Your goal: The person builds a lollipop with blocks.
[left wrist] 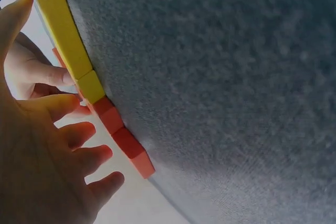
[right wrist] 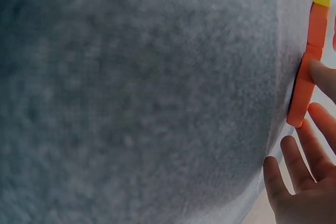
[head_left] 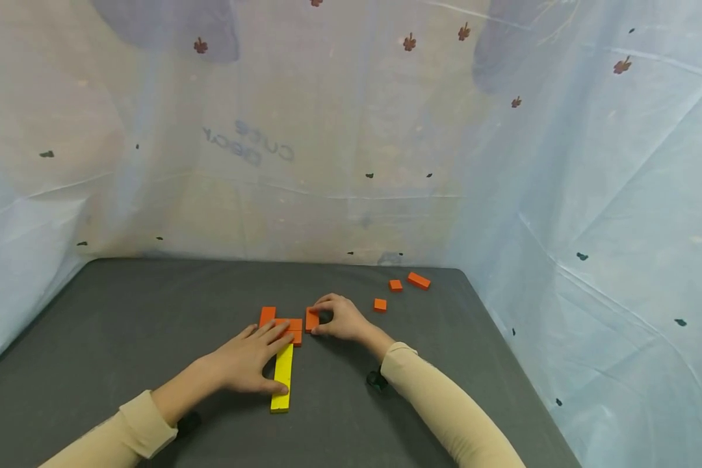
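Observation:
In the head view a long yellow block (head_left: 283,370) runs toward the person from a cluster of orange blocks (head_left: 295,324), another orange block (head_left: 267,316) standing out at the cluster's far left. My left hand (head_left: 246,361) lies over them, fingers spread across the orange cluster and thumb at the yellow block. That hand partly hides the blocks. Just right of the cluster, my right hand (head_left: 345,320) pinches a separate orange block (head_left: 311,320) by its ends, between thumb and fingers. A shorter yellow block (left wrist: 90,86) adjoins the long one in the left wrist view.
Two small orange blocks (head_left: 395,285) (head_left: 380,305) and a longer orange block (head_left: 418,281) lie at the back right of the dark grey table (head_left: 152,312). A pale printed curtain (head_left: 351,143) hangs behind and beside the table.

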{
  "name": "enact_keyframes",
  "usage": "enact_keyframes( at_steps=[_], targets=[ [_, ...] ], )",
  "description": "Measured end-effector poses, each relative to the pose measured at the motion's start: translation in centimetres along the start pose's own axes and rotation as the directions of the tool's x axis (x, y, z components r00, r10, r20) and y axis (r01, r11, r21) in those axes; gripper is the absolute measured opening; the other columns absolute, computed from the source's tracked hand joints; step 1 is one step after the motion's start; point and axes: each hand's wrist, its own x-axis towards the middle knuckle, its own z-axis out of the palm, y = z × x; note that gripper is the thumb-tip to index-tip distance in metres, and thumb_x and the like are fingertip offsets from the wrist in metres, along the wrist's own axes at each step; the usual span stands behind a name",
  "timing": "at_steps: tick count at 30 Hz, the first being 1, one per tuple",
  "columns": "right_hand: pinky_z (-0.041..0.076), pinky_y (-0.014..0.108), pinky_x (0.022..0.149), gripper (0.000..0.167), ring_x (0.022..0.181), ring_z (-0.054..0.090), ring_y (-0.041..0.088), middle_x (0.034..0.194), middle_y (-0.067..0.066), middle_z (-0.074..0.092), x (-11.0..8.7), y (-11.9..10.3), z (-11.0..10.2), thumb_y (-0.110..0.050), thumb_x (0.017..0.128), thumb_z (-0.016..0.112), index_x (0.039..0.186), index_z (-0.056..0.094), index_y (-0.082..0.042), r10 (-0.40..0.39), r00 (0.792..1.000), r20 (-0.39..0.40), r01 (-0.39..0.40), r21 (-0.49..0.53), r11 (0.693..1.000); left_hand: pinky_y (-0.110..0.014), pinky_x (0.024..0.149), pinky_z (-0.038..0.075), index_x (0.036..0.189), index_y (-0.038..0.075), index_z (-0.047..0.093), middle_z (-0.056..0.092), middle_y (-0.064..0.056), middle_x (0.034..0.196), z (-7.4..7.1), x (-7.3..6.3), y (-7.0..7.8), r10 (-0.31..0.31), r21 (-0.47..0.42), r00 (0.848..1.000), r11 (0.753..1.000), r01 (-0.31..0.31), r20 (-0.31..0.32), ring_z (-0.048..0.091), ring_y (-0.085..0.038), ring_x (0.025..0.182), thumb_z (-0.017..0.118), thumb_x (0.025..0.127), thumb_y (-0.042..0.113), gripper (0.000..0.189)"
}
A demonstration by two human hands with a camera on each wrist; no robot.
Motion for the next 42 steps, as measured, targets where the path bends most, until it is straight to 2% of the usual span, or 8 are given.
enact_keyframes(
  at_steps=[8, 20, 33, 38, 42],
  targets=[
    [0.043, 0.040, 0.103, 0.050, 0.124, 0.050, 0.020, 0.134, -0.001, 0.053, 0.1, -0.4, 0.0, -0.037, 0.083, 0.075, 0.129, 0.062, -0.021, -0.002, 1.000, -0.002, 0.002, -0.002, 1.000, -0.063, 0.113, 0.015, 0.153, 0.020, 0.025, 0.015, -0.005, 0.161, -0.3, 0.3, 0.0, -0.026, -0.022, 0.999, 0.999, 0.027, 0.041, 0.014, -0.034, 0.147, 0.050, 0.073, 0.083, 0.105],
    [0.043, 0.040, 0.104, 0.050, 0.124, 0.049, 0.020, 0.134, -0.002, 0.053, 0.0, -0.7, 0.2, -0.037, 0.084, 0.074, 0.130, 0.062, -0.021, 0.012, 1.000, 0.000, -0.012, -0.029, 1.000, -0.063, 0.113, 0.017, 0.153, 0.022, 0.026, 0.017, -0.004, 0.161, -0.1, 0.7, 0.0, -0.032, -0.006, 0.999, 0.999, 0.032, 0.038, 0.017, -0.034, 0.147, 0.051, 0.072, 0.084, 0.105],
    [0.041, 0.041, 0.105, 0.052, 0.126, 0.048, 0.020, 0.136, -0.002, 0.052, -0.2, -0.8, 0.2, -0.038, 0.084, 0.074, 0.131, 0.061, -0.022, 0.019, 1.000, 0.009, -0.019, -0.012, 1.000, -0.063, 0.113, 0.015, 0.153, 0.023, 0.025, 0.016, -0.004, 0.161, 0.0, 0.7, 0.0, -0.031, -0.016, 0.998, 0.999, 0.031, 0.047, 0.015, -0.033, 0.147, 0.050, 0.072, 0.084, 0.105],
    [0.042, 0.042, 0.104, 0.051, 0.125, 0.049, 0.021, 0.135, 0.000, 0.053, -0.4, -0.7, -0.2, -0.039, 0.084, 0.074, 0.130, 0.062, -0.020, -0.006, 1.000, -0.018, 0.007, 0.026, 1.000, -0.062, 0.114, 0.014, 0.153, 0.023, 0.026, 0.016, -0.004, 0.161, -0.2, 0.5, 0.0, -0.031, -0.004, 0.999, 1.000, 0.031, 0.041, 0.015, -0.033, 0.147, 0.049, 0.072, 0.084, 0.105],
    [0.043, 0.043, 0.103, 0.049, 0.127, 0.048, 0.021, 0.136, -0.001, 0.052, -1.0, -0.4, -0.9, -0.035, 0.087, 0.071, 0.131, 0.060, -0.018, 0.002, 0.998, -0.067, 0.004, 0.099, 0.995, -0.061, 0.114, 0.013, 0.153, 0.023, 0.026, 0.016, -0.004, 0.161, -0.2, 0.3, -0.1, -0.036, 0.017, 0.999, 0.999, 0.035, 0.025, 0.016, -0.032, 0.147, 0.048, 0.071, 0.086, 0.106]
  ],
)
